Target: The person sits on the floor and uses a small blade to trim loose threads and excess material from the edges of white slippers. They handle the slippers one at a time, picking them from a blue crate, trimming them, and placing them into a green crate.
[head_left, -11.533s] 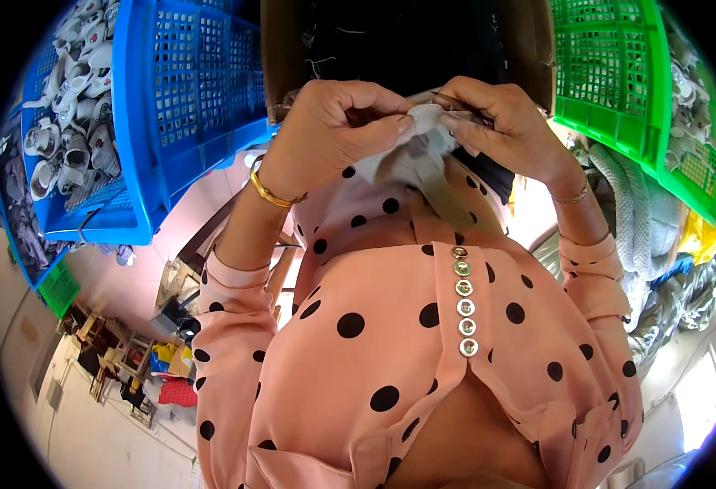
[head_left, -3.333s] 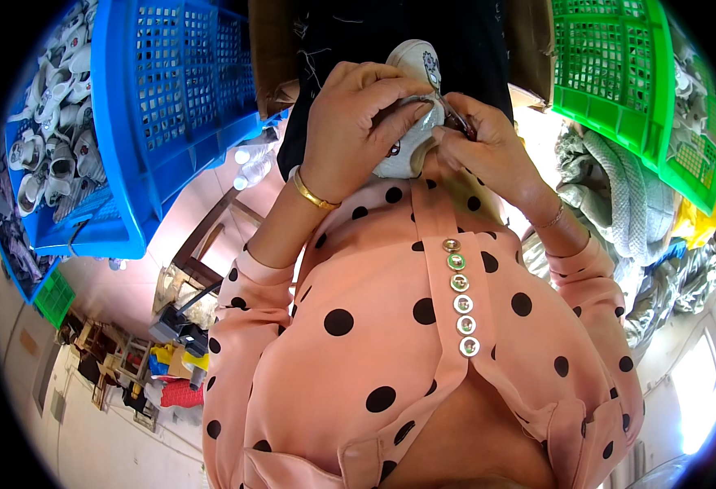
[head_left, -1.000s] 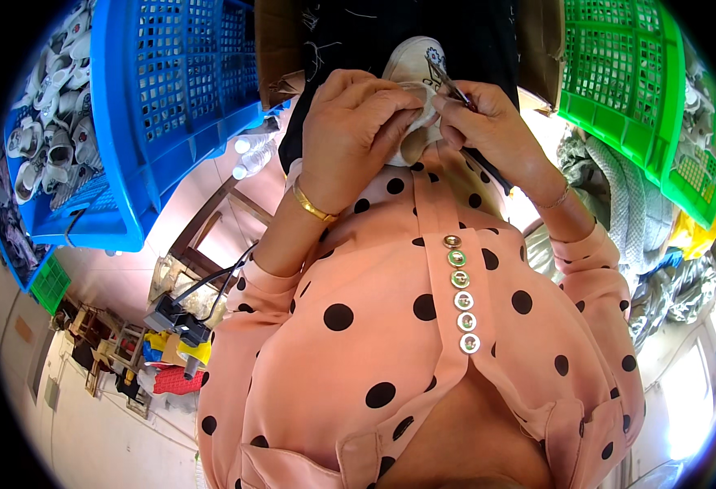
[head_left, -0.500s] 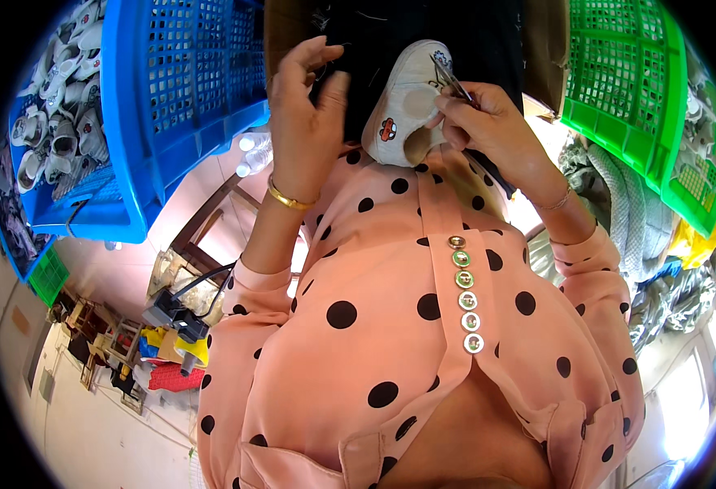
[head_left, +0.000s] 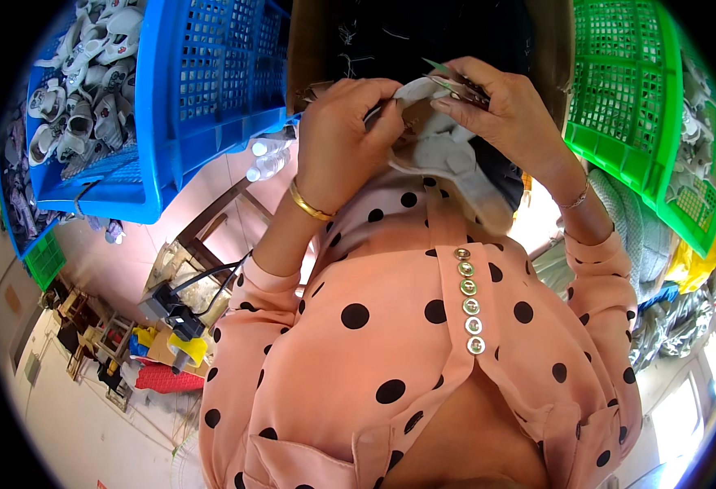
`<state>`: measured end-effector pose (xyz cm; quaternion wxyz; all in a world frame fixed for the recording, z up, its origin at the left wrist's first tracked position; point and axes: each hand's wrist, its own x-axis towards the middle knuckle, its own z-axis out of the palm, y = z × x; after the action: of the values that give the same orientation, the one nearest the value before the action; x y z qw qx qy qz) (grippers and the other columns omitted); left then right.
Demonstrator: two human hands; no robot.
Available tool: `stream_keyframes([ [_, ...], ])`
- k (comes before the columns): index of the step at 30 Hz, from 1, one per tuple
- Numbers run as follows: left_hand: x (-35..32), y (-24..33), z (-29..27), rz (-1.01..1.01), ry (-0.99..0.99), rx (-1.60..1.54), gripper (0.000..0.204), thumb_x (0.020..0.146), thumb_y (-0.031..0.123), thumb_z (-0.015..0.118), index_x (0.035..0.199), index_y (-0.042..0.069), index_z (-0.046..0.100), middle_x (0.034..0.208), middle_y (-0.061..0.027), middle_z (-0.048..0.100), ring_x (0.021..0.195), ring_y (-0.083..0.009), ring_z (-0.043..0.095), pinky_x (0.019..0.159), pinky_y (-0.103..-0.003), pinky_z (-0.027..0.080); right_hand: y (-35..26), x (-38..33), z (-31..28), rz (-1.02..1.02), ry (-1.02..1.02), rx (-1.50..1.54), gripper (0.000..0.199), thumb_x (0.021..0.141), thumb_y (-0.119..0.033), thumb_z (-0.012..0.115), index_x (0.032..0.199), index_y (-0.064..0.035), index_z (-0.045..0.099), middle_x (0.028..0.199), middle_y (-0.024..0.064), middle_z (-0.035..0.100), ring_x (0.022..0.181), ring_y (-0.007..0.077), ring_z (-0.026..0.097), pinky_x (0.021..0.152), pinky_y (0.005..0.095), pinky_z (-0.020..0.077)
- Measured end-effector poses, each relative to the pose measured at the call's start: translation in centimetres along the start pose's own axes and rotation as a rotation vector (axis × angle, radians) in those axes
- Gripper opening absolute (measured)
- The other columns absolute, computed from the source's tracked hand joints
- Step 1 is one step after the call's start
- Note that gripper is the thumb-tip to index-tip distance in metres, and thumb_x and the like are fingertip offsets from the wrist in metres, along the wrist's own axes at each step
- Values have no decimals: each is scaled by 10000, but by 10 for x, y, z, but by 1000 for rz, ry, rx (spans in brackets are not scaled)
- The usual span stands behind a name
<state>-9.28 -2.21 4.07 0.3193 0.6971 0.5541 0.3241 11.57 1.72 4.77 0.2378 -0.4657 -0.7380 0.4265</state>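
Note:
A small white shoe upper [head_left: 448,155] is held up in front of my waist, its hollow inner side facing me. My left hand [head_left: 346,134] is closed on its left edge, thumb and fingers pinching it. My right hand [head_left: 513,114] is closed around small scissors [head_left: 462,88], whose blades stick out past the fingers at the upper's top edge. The right thumb and fingertips also touch that edge. The scissors' handles are mostly hidden in the palm. Whether the blades meet a thread cannot be made out.
A blue crate [head_left: 150,163] at left holds several white shoe uppers [head_left: 89,114]. A green crate [head_left: 659,163] stands at right, more pieces beyond it. Dark cloth [head_left: 423,33] with loose threads lies beyond my hands. Clear bottles [head_left: 268,159] stand beside the blue crate.
The shoe upper has turned from its decorated outside to its inside. My left hand, free before, has moved right and taken hold of its edge. The scissors remain in my right hand.

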Motion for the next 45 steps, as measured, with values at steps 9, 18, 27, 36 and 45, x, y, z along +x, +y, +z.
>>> stream_keyframes([
  [9, 41, 10, -13, -164, -280, -604, 199, 947, 93, 575, 1105, -14, 631, 863, -37, 676, 776, -102, 650, 668, -193, 513, -15, 13, -40, 84, -100, 210, 225, 940, -216, 601, 867, -4, 584, 590, 15, 463, 542, 46, 399, 490, 221, 368],
  [18, 49, -3, -4, -54, -139, -388, 506, 873, 118, 656, 1324, 5, 457, 1172, -169, 600, 1038, -201, 625, 814, -276, 543, -10, 10, -45, 144, 38, 360, 251, 985, -212, 536, 830, -15, 530, 565, -34, 437, 546, 13, 375, 488, 200, 346],
  [27, 35, 21, -25, -634, -553, -858, 201, 936, 106, 503, 1090, -21, 524, 871, -94, 633, 612, -96, 569, 509, -213, 474, -15, -1, -32, 196, 271, 496, 239, 993, -217, 528, 843, -33, 499, 568, -33, 449, 538, 20, 374, 485, 193, 312],
  [36, 65, 12, -40, -568, -1012, -627, 288, 850, 99, 501, 1093, -34, 579, 654, -24, 532, 479, -21, 333, 410, -162, 249, -16, -11, -48, 156, 139, -96, 350, 846, -219, 650, 1085, 26, 575, 755, 127, 633, 636, 163, 602, 626, 288, 485],
  [45, 52, -5, 8, 224, -583, 61, 272, 836, 234, 660, 1037, 53, 627, 794, -70, 674, 627, -150, 624, 549, -247, 481, 15, -25, -41, 384, -117, -10, 353, 815, -150, 530, 1026, 126, 591, 634, 163, 611, 572, 197, 641, 584, 298, 512],
])
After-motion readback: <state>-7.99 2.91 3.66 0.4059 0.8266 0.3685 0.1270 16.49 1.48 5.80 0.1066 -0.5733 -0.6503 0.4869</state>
